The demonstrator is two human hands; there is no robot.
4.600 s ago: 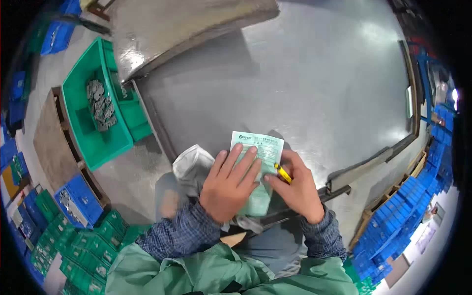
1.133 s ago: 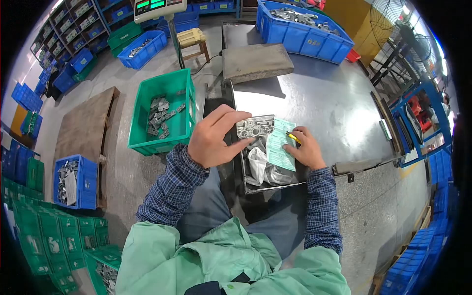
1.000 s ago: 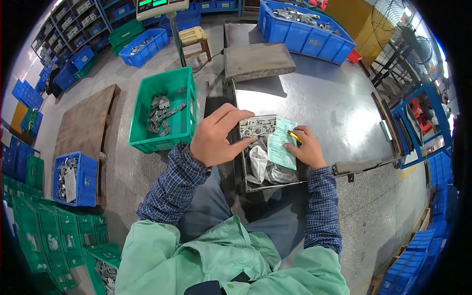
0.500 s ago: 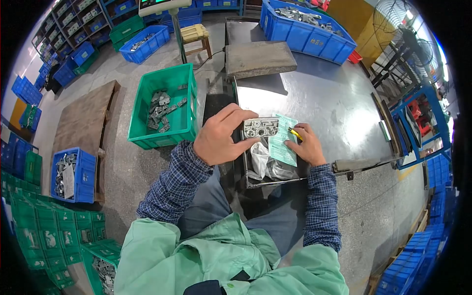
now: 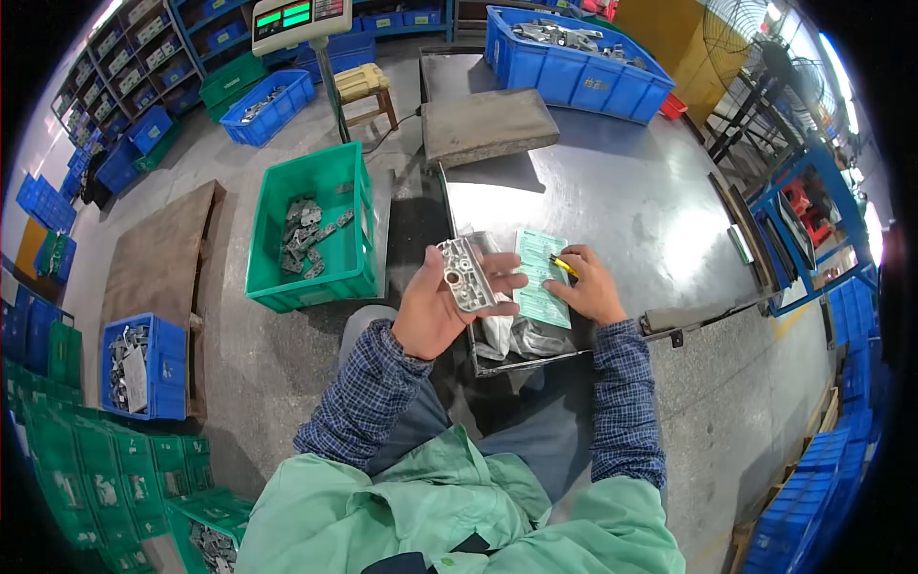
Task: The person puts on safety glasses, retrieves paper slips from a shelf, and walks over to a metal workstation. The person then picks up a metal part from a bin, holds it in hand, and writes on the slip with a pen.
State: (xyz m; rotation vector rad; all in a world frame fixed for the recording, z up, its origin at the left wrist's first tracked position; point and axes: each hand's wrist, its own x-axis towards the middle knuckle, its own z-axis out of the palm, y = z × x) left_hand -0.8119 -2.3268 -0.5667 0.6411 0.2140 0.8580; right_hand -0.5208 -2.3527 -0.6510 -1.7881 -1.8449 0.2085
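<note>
My left hand (image 5: 427, 316) is turned palm up, its thumb and fingers holding a silver metal casting (image 5: 465, 275) with holes and ridges, tilted to face me. My right hand (image 5: 595, 290) grips a slim yellow-and-black tool (image 5: 563, 264), pen-like in shape; its exact kind is unclear. That hand rests at the right edge of a green printed sheet (image 5: 538, 297) on the metal table. White cloth (image 5: 496, 337) and a crumpled grey bag (image 5: 537, 342) lie at the table's near corner, partly beneath the sheet.
To the left, a green crate (image 5: 316, 299) holds several grey metal parts. A large blue crate (image 5: 583, 86) of parts stands at the table's far end, beyond a flat dark slab (image 5: 490, 124). A digital scale display (image 5: 298, 21) rises on a post. A wooden board (image 5: 158, 249) lies on the floor.
My left hand has rolled palm up and moved slightly left and down, tilting the casting. My right hand stays by the sheet with the tool. The view has shifted slightly.
</note>
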